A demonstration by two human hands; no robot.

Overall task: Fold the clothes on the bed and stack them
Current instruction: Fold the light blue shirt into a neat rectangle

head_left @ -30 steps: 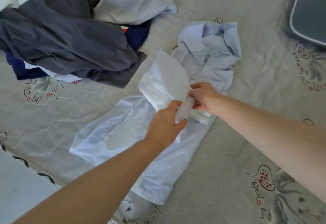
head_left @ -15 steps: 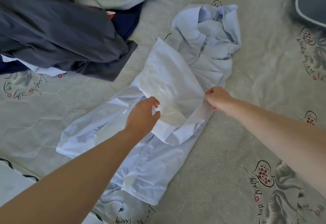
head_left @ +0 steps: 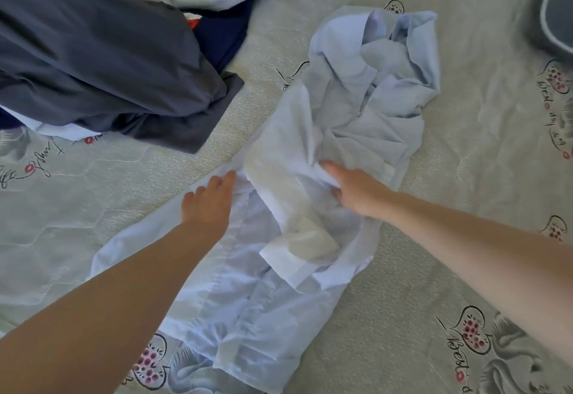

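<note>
A pale blue shirt (head_left: 350,133) lies crumpled along the middle of the bed, its collar end bunched at the far side and its hem near me. My left hand (head_left: 208,201) lies flat on the shirt's left panel with fingers straight. On the shirt's middle my right hand (head_left: 353,190) rests, its fingers curling into a fold of the cloth next to a loose sleeve (head_left: 297,238) that lies across the front.
A heap of unfolded clothes (head_left: 102,62), dark grey, navy and pale blue, fills the far left. The bed cover (head_left: 465,176) is light green with printed hearts. A dark grey cushion (head_left: 558,12) sits at the far right corner.
Both hands let the lifted sleeve drop onto the shirt. My left hand moved left and flattened on the cloth; my right hand shifted onto the shirt's middle.
</note>
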